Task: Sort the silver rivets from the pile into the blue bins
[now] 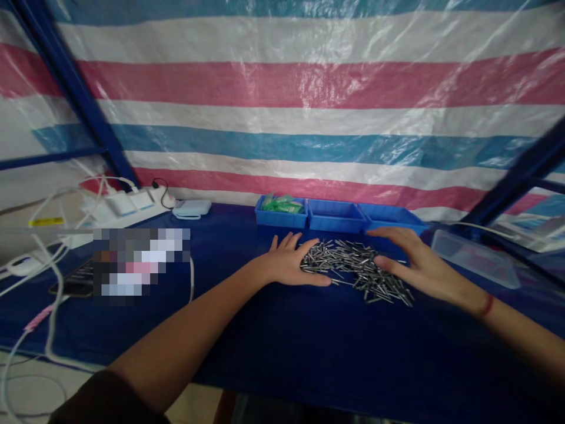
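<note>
A loose heap of thin metal pins, perhaps rivets (353, 262), lies on the blue tabletop (282, 341). Against its left side rests my left hand (293, 265), fingers spread and palm down. My right hand (408, 256) is over the heap's right side, thumb and fingers apart, and nothing shows between them. Just behind the heap stand three joined blue bins: the left bin (282, 219) has green plastic packets (282, 204) in it, while no contents show in the middle bin (336, 222) or the right bin (392, 219).
A clear plastic lid or tray (477, 259) lies to the right. On the left are a power strip (132, 206) with several cables, a phone (75, 282) and a pale blue box (192, 208). Striped sheeting (273, 82) hangs behind, between blue frame posts (79, 82).
</note>
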A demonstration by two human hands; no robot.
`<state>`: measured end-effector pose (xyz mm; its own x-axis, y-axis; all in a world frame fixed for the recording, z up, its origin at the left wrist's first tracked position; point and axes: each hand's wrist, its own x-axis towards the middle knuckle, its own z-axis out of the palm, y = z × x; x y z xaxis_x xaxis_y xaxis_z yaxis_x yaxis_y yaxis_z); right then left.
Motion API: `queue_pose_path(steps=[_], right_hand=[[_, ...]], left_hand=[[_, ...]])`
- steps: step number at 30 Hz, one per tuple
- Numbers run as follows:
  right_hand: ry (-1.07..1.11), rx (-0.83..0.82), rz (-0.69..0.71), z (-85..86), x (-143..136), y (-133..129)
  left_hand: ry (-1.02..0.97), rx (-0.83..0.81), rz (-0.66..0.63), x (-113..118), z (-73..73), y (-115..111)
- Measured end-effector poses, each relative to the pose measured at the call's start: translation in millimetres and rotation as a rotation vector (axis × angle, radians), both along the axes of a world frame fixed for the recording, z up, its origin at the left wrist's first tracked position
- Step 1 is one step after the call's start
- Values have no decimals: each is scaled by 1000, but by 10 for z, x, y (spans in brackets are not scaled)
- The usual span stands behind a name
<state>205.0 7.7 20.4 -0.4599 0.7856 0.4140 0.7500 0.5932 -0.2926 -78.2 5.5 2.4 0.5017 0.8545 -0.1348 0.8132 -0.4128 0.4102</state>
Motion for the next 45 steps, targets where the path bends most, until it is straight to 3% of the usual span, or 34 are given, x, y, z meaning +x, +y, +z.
queue_pose_path(steps=[4,8,16,27,34,45], right_hand=[[-147,-110,-40,-240,416,-128],[-212,-250,-9,-367,549,-118],[-255,-267,38,-397,288,-67],[8,-155,278,-409,-299,139],[82,-117,343,-370,-323,126],[123,-20,239,-330,-335,59]], left_hand=[[6,54,-60,45,-26,-20],[-12,104,-95,73,-40,-38],[-94,237,-146,269,-112,43],[-188,353,-185,351,-170,91],[-199,367,-181,353,-169,72],[-207,323,-142,360,-179,64]])
